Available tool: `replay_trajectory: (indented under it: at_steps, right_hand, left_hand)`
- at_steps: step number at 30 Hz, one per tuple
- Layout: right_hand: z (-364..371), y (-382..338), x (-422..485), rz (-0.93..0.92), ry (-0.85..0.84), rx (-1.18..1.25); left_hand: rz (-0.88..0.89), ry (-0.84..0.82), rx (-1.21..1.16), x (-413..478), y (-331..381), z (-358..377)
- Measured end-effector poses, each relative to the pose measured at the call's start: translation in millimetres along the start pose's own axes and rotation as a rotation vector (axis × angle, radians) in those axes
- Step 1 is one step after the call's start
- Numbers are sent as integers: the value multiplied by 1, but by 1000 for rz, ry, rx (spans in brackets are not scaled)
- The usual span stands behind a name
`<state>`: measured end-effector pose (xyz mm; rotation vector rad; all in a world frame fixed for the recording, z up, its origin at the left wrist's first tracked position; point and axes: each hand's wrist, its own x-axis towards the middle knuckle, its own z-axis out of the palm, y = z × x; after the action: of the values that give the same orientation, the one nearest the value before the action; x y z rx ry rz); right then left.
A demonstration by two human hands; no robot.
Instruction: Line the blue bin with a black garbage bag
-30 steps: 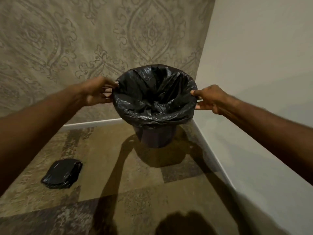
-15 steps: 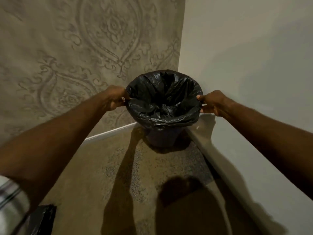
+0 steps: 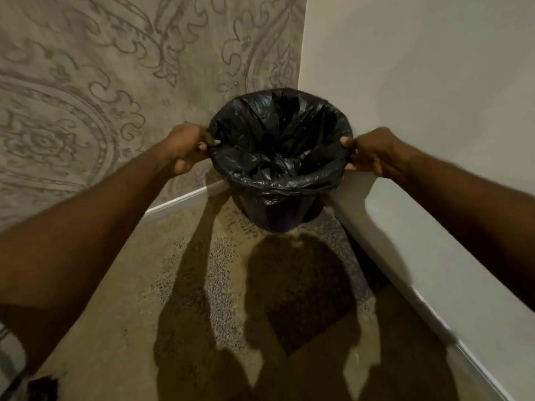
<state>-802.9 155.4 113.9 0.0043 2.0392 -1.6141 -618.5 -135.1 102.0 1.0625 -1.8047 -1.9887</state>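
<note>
A dark blue bin (image 3: 278, 212) sits in the corner where two walls meet. A black garbage bag (image 3: 278, 146) fills its mouth and is folded down over the rim, hiding the upper half of the bin. My left hand (image 3: 185, 149) grips the bag-covered rim on the left side. On the opposite side my right hand (image 3: 367, 151) pinches the rim, thumb on top. Only the bin's lower part shows under the bag's edge.
A patterned wall (image 3: 101, 82) stands behind on the left and a plain pale wall (image 3: 419, 82) on the right, both with white baseboards. Another black bag bundle (image 3: 42, 387) lies on the tiled floor at the lower left edge. My shadow darkens the floor (image 3: 202, 285).
The bin, held by both hands, has come closer to the corner. The view has swung right, so the bundle on the floor slid to the lower left edge.
</note>
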Motion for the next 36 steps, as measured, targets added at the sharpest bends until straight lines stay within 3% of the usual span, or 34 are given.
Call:
replay_trajectory:
  at_steps: [5,11,13,16,19,22,25,29,36]
  right_hand:
    - [4,3,4,14,35,51]
    - [11,11,-8,-97,192,-118]
    - [12,10,-19,-151,263,-175]
    - [11,19,-45,-347,394,-399]
    - [8,35,-71,-657,287,-639]
    - [7,44,-90,-816,83,-1040]
    - [9,40,-109,-909,-30,-1140]
    - [4,8,-144,-878,-59,-1137]
    - [-21,-107,-225,-837,-60,-1104]
  left_hand:
    - [-28,-66,-45,-5,2,5]
    - [-10,136,-55,-33,12,36]
    - [53,195,96,-43,12,40]
    - [365,325,666,-57,-1,36]
    - [743,279,1153,-84,-18,35]
    - [810,173,1429,-100,-27,41]
    - [807,171,1498,-118,-20,48]
    - [767,122,1534,-153,15,53]
    - [701,132,1575,-248,154,52]
